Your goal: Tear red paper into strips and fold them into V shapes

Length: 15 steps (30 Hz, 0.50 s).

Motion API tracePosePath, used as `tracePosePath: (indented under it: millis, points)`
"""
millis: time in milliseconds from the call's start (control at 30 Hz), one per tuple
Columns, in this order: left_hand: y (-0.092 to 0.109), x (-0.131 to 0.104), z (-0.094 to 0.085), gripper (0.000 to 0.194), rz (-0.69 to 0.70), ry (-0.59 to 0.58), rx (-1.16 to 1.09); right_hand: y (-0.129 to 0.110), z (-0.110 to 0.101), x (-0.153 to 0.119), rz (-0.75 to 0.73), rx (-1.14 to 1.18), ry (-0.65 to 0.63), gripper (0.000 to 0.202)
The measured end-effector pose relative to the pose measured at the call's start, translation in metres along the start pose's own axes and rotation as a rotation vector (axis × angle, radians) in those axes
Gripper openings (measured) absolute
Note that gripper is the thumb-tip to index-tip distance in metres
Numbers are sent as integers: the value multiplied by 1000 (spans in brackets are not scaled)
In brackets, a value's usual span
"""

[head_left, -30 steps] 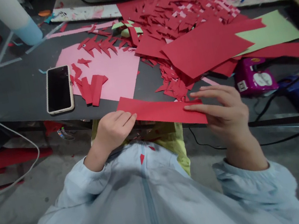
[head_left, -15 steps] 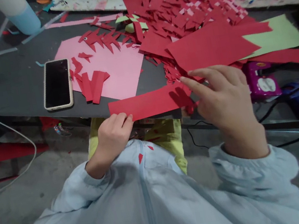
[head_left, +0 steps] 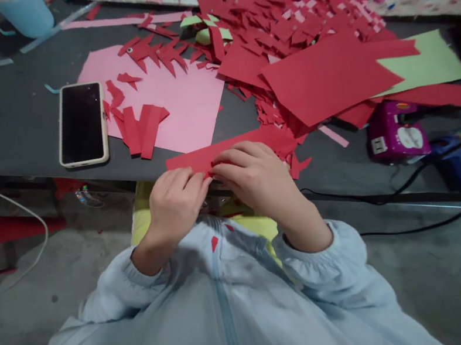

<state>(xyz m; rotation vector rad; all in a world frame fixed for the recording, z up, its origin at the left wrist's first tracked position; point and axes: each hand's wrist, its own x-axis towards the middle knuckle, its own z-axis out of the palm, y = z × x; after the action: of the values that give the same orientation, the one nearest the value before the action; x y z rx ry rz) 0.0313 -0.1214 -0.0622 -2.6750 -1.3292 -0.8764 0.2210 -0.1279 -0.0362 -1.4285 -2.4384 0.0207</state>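
A long red paper strip (head_left: 192, 158) lies along the near edge of the dark table. My left hand (head_left: 177, 200) pinches the strip's near edge, its fingers bent together. Right beside it, my right hand (head_left: 253, 177) is closed over the same strip, fingertips almost touching those of the left. Both hands cover much of the strip's near side. Beyond them, a pink sheet (head_left: 184, 109) carries folded red pieces (head_left: 147, 130) and a spiky red paper shape with a googly eye (head_left: 140, 51).
A phone (head_left: 81, 124) lies at the left. Red scraps (head_left: 273, 10) are heaped at the back, with a large red sheet (head_left: 330, 77) before them. At the right are a purple box (head_left: 396, 134), a black cable and a blue glue gun (head_left: 459, 168).
My right hand has come down and left from above the scraps onto the strip beside my left hand. The view has shifted slightly. My left hand stays on the strip.
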Motion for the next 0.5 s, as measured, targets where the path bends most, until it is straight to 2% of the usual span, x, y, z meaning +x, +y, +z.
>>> tracePosePath:
  millis: [200, 367, 500]
  points:
    - [-18, -5, -8, 28, -123, -33, -28, 7, -1, 16, 38, 102, -99, 26]
    - [-28, -2, -6, 26, -228, 43, -5, 7, -5, 34, 82, 5, -149, 27]
    - [-30, 1, 2, 23, -277, 125, 7, 4, -11, 54, 149, -62, -312, 24]
